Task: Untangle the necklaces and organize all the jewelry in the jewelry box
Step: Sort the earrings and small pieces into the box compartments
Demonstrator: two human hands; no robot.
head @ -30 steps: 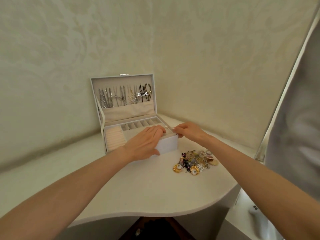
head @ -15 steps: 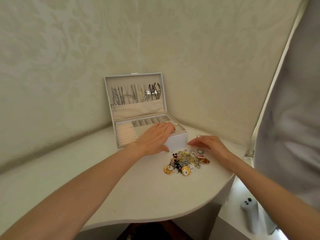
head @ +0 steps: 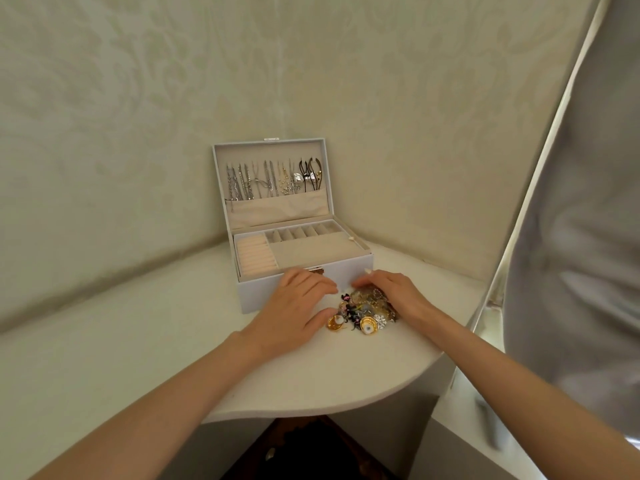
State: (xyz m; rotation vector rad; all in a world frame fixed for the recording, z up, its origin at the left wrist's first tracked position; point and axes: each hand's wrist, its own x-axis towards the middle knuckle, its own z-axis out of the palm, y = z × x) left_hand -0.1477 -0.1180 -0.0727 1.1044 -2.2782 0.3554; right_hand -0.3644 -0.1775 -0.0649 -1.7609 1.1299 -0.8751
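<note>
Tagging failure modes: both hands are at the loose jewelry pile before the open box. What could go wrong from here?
1. The jewelry pile lies near the table's curved edge; a sweep by the right hand could knock small pieces off.
2. The pile looks intertwined; lifting one piece with the left hand may drag others.
3. Both hands sit close to the jewelry box; a bump might swing the necklaces hung in its lid.

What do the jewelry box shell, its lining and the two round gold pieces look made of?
Box shell: smooth matte white, maybe faux leather or coated board. Lining: beige fabric, soft, velvety, unreflective. Gold pieces: shiny yellow highlights, likely polished or plated metal.
</note>
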